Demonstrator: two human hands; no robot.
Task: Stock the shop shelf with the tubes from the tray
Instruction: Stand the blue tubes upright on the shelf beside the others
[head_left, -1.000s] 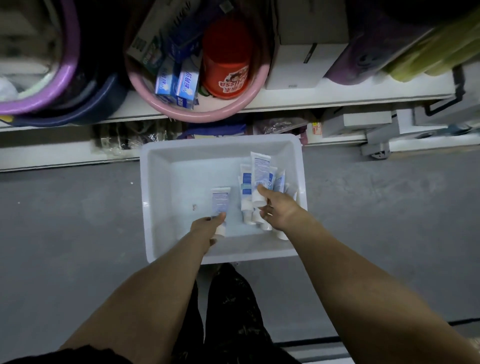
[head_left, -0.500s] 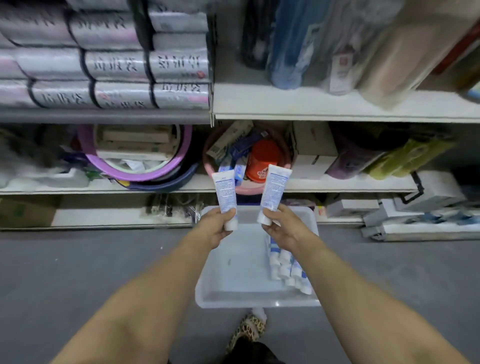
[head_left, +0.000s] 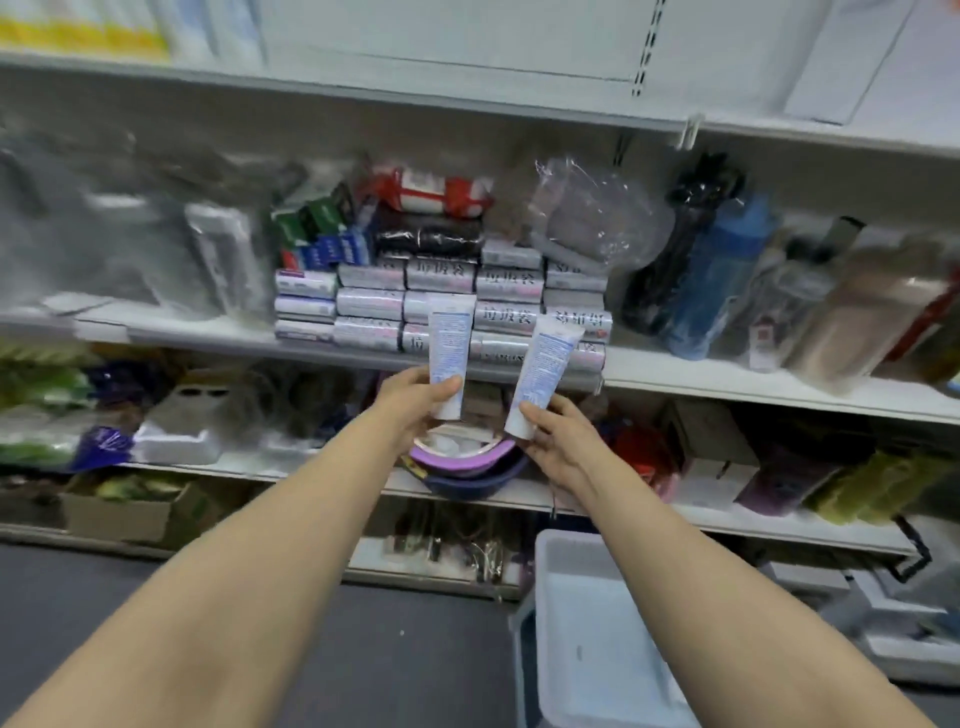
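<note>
Both arms out in front. My left hand (head_left: 410, 400) grips a white tube (head_left: 449, 348) at its cap end, upright. My right hand (head_left: 561, 441) grips a second tube (head_left: 543, 369) the same way, leaning right. Both tubes are up against the shelf (head_left: 727, 384) edge, before the stacked grey packs (head_left: 441, 275). The tray (head_left: 587, 623) is on the floor, near right.

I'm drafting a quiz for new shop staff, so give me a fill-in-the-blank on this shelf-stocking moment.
1. The left hand grips the left tube and the right hand the right tube, each with its cap pointing ___.
2. The tube that leans sideways is in the ___ hand.
3. The tray stands on the ___.
Missing words: down; right; floor.
</note>
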